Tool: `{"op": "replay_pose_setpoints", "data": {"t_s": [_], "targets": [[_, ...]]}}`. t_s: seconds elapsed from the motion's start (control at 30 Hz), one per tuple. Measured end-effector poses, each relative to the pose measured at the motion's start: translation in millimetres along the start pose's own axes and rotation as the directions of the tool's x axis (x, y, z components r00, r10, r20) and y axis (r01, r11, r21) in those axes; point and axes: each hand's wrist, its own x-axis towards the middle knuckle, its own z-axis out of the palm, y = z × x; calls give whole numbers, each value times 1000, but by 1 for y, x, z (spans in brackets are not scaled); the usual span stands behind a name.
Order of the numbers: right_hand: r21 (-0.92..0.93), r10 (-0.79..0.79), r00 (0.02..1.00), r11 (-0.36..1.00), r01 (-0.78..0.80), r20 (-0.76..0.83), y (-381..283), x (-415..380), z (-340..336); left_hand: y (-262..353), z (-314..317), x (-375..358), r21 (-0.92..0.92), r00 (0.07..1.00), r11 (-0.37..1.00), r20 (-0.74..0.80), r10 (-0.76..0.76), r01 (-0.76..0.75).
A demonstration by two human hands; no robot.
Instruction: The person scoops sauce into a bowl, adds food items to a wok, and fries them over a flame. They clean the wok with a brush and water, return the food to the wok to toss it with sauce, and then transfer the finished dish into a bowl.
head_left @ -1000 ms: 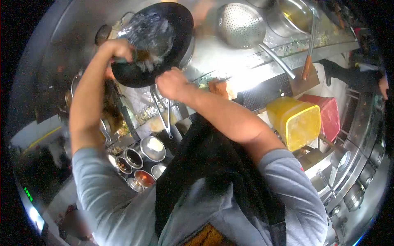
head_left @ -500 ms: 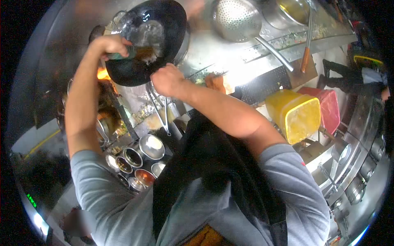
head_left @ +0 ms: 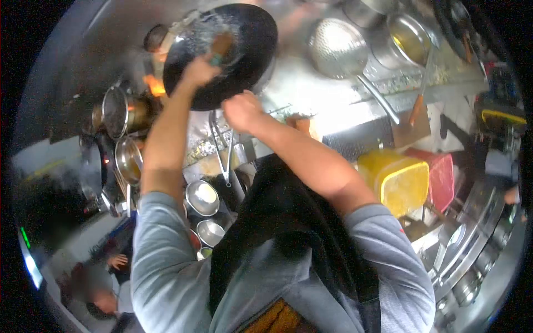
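Note:
A large black wok (head_left: 252, 41) is tilted over the stove, with wet, pale foamy liquid inside. My left hand (head_left: 201, 72) reaches over its near left part, closed on a brush (head_left: 222, 45) that looks green at the grip and brown at the head, blurred by motion. The brush head lies against the inside of the wok. At the wok's near right rim is my right hand (head_left: 242, 111), closed in a fist on the rim or a handle; its fingers hide which. Metal tongs (head_left: 227, 161) lie just below that hand.
Flame (head_left: 155, 86) shows left of the wok. A perforated ladle (head_left: 337, 49) and a metal pot (head_left: 410, 39) stand at the back right. Yellow (head_left: 404, 186) and red (head_left: 441, 177) bins are at the right. Steel bowls (head_left: 202, 198) sit nearer. Another person (head_left: 102, 291) is at lower left.
My left hand and the brush have moved from the wok's left side toward its middle. My right hand stays at the near rim. The whole view has shifted, showing more pans at left.

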Motion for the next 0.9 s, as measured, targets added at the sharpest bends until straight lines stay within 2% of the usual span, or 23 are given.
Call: {"op": "replay_pose_setpoints", "data": {"t_s": [0.03,0.07,0.1,0.13,0.17,0.2,0.23,0.27,0.3,0.33,0.37,0.43,0.47,0.53,0.6,0.67,0.7,0.73,0.77,0.8,0.83,0.87,0.9], "targets": [[-8,3,996,1000,-4,-89,1,3,8,21,5,-27,-140,993,985,80,-91,101],[-22,-28,995,999,26,-92,3,2,15,26,14,-43,12,999,1000,31,10,-10],[-42,-67,989,997,62,-132,5,0,22,29,5,-70,-20,988,996,125,92,-90],[-66,-108,979,993,98,-174,6,1,22,22,-2,-89,117,974,970,102,202,-213],[-85,-139,975,988,125,-172,5,2,18,12,-16,-90,268,969,933,122,216,-241],[-83,-102,982,993,90,-159,2,2,16,1,-29,-94,409,965,875,146,218,-260],[-81,-69,987,995,57,-144,-1,2,16,8,-52,-85,387,968,912,247,41,-137],[-96,-102,985,991,89,-138,-3,1,16,15,-77,-59,375,928,927,350,-130,-12],[-90,-101,983,992,88,-153,-2,1,19,-11,-52,-17,356,973,933,191,-126,51],[-83,-96,981,993,83,-168,0,3,22,2,-41,-19,204,987,967,19,-160,153],[-92,-74,986,994,60,-149,3,7,26,7,-14,-5,148,978,968,26,-208,202],[-81,-83,985,994,71,-152,1,8,20,30,-4,-29,130,996,990,55,-66,58],[-58,-65,985,997,57,-157,-1,7,19,38,-17,-57,198,990,979,141,23,-51],[-30,-48,986,999,44,-162,-9,3,18,23,-41,-109,381,956,902,278,97,-202],[-64,-22,996,998,17,-85,-4,10,18,-5,-75,-129,656,948,727,317,-20,-204],[-45,-7,995,999,3,-98,-4,8,27,-51,-89,-93,713,962,701,204,-181,-20],[-40,-23,994,999,19,-109,-4,11,28,-55,-78,-67,718,965,696,202,-170,-28],[-38,-15,993,999,11,-119,-5,11,28,-60,-59,-42,604,988,789,19,-153,111],[-28,-8,992,1000,5,-124,-7,9,29,-59,-42,-28,447,972,866,-163,-166,223],[-23,-13,992,1000,11,-127,-11,10,29,-38,-24,-23,477,989,867,-94,-113,145],[-31,-34,990,999,30,-135,-12,13,27,-12,-19,-36,387,987,913,38,-157,130],[-45,-11,991,999,5,-131,-10,12,24,-12,3,-36,265,997,964,80,-16,-6],[-56,16,992,998,-23,-123,-10,11,24,15,-6,-63,279,979,960,184,-85,30]]}}
